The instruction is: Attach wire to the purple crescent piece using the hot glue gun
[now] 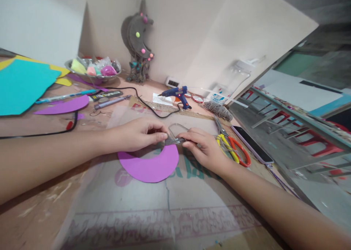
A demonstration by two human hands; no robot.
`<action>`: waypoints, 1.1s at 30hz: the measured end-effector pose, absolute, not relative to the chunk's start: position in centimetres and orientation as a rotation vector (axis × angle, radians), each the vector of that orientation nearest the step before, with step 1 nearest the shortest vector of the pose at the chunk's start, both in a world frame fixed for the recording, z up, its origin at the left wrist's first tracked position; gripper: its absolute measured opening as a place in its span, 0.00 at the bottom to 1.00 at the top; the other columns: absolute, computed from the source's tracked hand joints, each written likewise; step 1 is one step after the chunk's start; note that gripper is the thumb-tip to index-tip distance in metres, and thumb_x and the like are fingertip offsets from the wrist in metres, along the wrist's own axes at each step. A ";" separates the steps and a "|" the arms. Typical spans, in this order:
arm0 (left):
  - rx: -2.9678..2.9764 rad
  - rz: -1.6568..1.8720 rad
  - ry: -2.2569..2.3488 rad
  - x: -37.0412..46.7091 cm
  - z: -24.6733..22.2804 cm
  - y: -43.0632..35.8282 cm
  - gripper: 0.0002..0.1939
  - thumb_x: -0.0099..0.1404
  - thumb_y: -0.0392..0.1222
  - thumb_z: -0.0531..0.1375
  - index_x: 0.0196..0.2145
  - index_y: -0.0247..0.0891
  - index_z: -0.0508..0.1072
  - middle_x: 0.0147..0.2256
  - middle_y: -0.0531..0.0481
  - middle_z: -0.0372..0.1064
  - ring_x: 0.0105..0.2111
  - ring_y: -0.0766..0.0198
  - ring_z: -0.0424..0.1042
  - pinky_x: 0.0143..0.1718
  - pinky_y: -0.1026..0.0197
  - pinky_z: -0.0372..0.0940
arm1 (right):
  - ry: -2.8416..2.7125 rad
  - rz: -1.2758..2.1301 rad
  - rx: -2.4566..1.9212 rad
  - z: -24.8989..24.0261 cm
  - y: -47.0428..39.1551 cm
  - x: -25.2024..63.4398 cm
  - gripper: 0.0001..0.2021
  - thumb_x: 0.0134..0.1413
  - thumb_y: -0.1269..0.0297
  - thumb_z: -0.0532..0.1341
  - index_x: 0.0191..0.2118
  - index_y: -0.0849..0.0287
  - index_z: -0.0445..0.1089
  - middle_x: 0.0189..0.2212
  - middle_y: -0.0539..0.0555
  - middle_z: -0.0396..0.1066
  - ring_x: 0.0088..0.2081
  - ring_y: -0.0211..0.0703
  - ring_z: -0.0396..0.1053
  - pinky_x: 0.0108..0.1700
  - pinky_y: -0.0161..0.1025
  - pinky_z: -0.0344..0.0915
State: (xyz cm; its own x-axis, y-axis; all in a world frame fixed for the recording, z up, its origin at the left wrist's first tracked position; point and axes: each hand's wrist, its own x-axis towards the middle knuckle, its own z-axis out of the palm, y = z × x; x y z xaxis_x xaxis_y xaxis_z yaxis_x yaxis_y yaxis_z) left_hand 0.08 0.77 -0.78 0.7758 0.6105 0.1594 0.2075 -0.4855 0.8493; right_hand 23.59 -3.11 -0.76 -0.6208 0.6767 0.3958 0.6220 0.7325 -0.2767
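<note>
Both hands meet over the middle of the work surface: the left hand (137, 134) lies knuckles up with thumb and forefinger pinched together on a small grey piece (170, 141), and the right hand (204, 147) pinches the same piece from the other side, its fingers curled closed around it. What the piece is made of cannot be told, as the fingertips hide most of it. It sits at the top edge of a purple foam crescent (150, 165), which lies flat on a clear plastic sheet (153, 206) spread over the wooden table (33, 217). Just beside the right hand lie scissors with yellow and orange handles (233, 149), and next to them a dark phone (252, 144). Farther back stands a blue glue gun (177, 94), its black cord (148, 105) looping across the table. To the left lie another purple crescent (64, 105), pens (65, 95) and a teal sheet (22, 85). A metal bowl of bright bits (93, 70) stands near the wall, beside a grey crescent ornament with pompoms (138, 37).
</note>
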 end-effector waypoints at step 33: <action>2.060 0.535 0.678 0.0 -0.2 0.3 0.08 0.64 0.38 0.53 0.28 0.34 0.68 0.22 0.59 0.61 0.21 0.75 0.59 0.24 0.71 0.55 | -2.456 0.081 -1.033 -0.7 -3.1 23.6 0.12 0.62 0.62 0.52 0.44 0.60 0.68 0.28 0.53 0.65 0.31 0.40 0.63 0.34 0.37 0.59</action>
